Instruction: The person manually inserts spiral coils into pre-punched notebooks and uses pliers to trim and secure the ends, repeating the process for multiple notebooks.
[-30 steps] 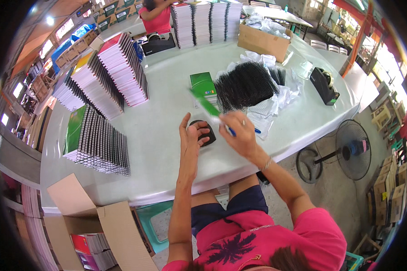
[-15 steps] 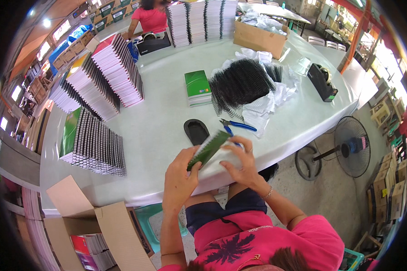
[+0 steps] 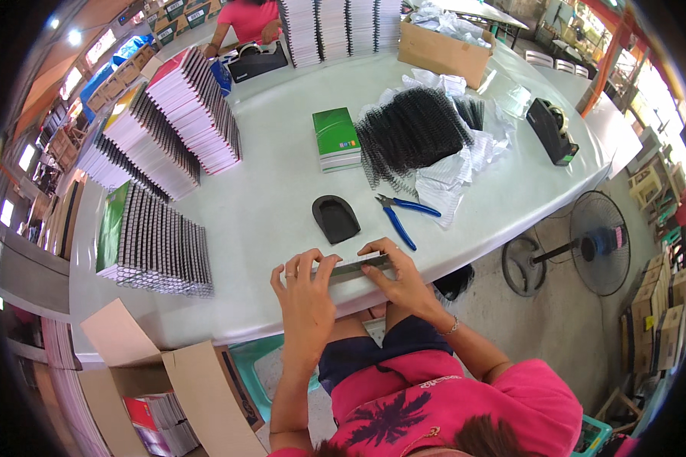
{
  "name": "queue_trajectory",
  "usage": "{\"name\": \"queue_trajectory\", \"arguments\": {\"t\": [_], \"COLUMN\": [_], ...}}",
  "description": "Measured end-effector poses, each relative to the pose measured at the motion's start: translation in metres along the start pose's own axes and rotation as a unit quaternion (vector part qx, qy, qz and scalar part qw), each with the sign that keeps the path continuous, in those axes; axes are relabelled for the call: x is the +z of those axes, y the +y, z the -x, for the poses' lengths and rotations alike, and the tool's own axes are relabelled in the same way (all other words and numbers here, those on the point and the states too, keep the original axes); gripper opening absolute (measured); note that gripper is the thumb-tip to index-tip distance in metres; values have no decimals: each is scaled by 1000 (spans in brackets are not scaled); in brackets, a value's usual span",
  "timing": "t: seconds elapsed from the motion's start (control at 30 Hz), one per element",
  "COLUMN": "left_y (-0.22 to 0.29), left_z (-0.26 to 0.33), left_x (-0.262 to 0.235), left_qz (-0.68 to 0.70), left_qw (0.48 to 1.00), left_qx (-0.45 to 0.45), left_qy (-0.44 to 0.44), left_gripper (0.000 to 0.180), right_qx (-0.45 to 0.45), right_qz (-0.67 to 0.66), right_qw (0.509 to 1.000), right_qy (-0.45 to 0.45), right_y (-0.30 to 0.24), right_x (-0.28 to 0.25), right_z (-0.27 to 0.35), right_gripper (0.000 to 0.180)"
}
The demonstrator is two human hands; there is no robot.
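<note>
Both my hands hold a thin notebook (image 3: 356,267) edge-on at the near edge of the white table (image 3: 274,206). My left hand (image 3: 306,293) grips its left end, my right hand (image 3: 400,276) its right end. Just beyond it lie a black curved pad (image 3: 335,218) and blue-handled pliers (image 3: 401,216). Farther back sit a small stack of green notebooks (image 3: 336,138) and a heap of black spiral binding coils (image 3: 419,131) on clear plastic wrap.
Rows of bound notebooks (image 3: 160,244) fill the table's left side, tall stacks (image 3: 343,27) and a cardboard box (image 3: 442,46) the far end. A tape dispenser (image 3: 550,131) stands right. Another person in pink (image 3: 250,15) works opposite. An open carton (image 3: 160,396) and a fan (image 3: 598,244) stand on the floor.
I have carried a green notebook from over the black pad to the table's near edge and turned it edge-on. Both hands moved toward me with it.
</note>
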State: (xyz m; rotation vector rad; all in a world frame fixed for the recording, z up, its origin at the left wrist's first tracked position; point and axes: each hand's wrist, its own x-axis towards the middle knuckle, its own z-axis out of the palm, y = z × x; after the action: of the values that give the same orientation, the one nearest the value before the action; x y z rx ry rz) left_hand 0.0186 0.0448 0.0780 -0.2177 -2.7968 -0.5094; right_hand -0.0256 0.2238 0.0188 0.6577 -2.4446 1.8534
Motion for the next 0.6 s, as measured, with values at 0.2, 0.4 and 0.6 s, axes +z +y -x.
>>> {"name": "queue_trajectory", "arguments": {"t": [0.2, 0.4, 0.6], "left_y": [17, 18, 37], "left_z": [6, 4, -3], "left_x": [24, 25, 36], "left_qz": [-66, -48, -16], "left_qw": [996, 997, 992], "left_qx": [-50, -61, -97], "left_qy": [46, 25, 80], "left_gripper": [42, 36, 31], "right_qx": [60, 27, -37], "right_qz": [-67, 29, 113], "right_qw": [994, 997, 992], "right_qy": [66, 65, 40], "right_y": [-5, -5, -2], "right_x": [15, 19, 16], "right_z": [-2, -2, -1], "right_gripper": [47, 50, 53]}}
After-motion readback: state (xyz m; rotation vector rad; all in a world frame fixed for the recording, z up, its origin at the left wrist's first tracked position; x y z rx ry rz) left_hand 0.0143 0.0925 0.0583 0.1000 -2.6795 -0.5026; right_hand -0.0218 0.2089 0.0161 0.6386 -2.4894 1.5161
